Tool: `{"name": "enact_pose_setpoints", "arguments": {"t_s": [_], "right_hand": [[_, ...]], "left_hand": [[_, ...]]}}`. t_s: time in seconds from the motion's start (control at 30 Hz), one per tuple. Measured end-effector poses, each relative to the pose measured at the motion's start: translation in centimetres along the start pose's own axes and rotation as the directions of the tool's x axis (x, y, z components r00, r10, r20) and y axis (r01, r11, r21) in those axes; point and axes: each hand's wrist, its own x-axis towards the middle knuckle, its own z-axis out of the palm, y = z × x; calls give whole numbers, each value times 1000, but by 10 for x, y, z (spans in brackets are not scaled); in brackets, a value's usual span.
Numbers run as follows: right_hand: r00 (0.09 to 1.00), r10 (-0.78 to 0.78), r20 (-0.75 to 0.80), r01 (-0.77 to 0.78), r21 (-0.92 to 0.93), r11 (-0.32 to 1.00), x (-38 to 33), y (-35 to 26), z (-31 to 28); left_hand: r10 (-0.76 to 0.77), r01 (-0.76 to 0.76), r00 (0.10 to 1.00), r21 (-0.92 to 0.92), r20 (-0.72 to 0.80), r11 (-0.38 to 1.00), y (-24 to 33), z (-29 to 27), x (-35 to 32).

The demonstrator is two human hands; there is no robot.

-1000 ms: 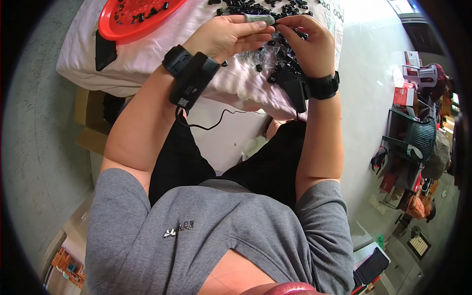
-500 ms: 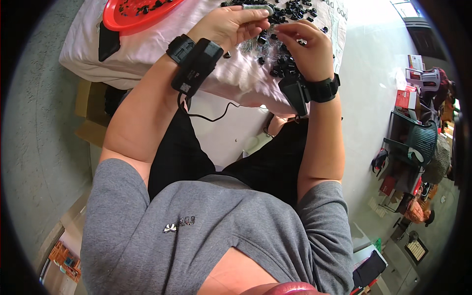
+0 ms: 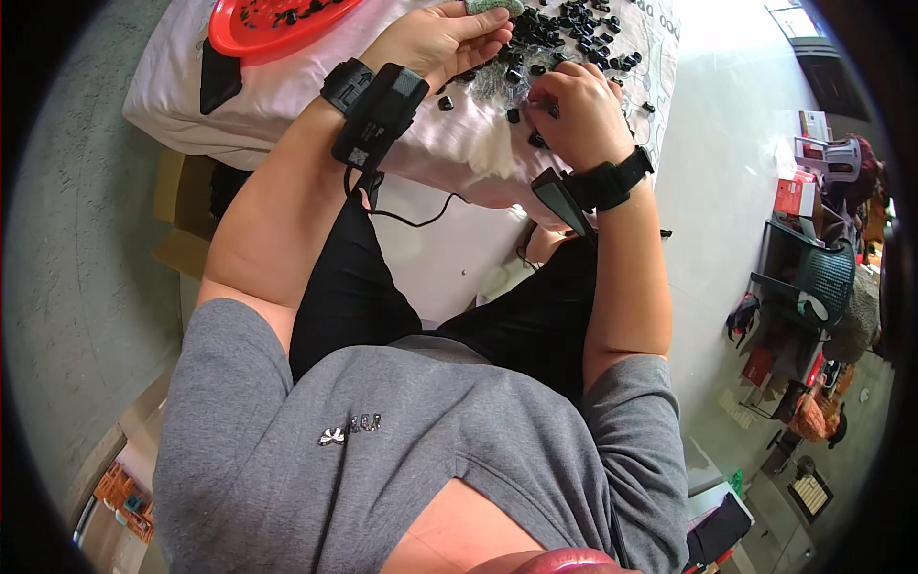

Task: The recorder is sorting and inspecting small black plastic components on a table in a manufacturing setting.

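My left hand [image 3: 438, 46] is closed on a speckled grey-green oblong piece [image 3: 494, 8], with the thumb pressed on top. Part of that piece is cut off by the upper edge of the view. Farther right, my right hand [image 3: 581, 110] is down at the cloth with its fingers curled together. Something dark shows at its fingertips, too hidden to name. Small glossy black pieces [image 3: 579, 24] lie scattered around and beyond both hands. Between the hands is a heap of clear, crinkled plastic bits [image 3: 491, 84].
A pale pink cloth [image 3: 287, 105] covers the table. At the far left stands a red tray [image 3: 287, 43] with small dark bits, a black cloth-like piece [image 3: 220, 78] beside it. Below is an open cardboard box [image 3: 182, 206]. A green chair [image 3: 824, 277] stands at right.
My right hand has moved down and toward me, from near my left hand to the black pieces on the cloth. My left hand, still gripping the grey-green piece, has shifted slightly up and left.
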Motion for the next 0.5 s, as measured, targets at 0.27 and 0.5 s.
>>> {"name": "enact_pose_setpoints", "arguments": {"t_s": [0.27,0.5], "right_hand": [[1000,-11,-23,8,-130,992,1,-6,4],[981,50,-187,-21,157,987,9,5,0]], "left_hand": [[3,-6,999,68,45,998,-2,-6,3],[-42,39,998,83,38,996,-4,-1,0]]}}
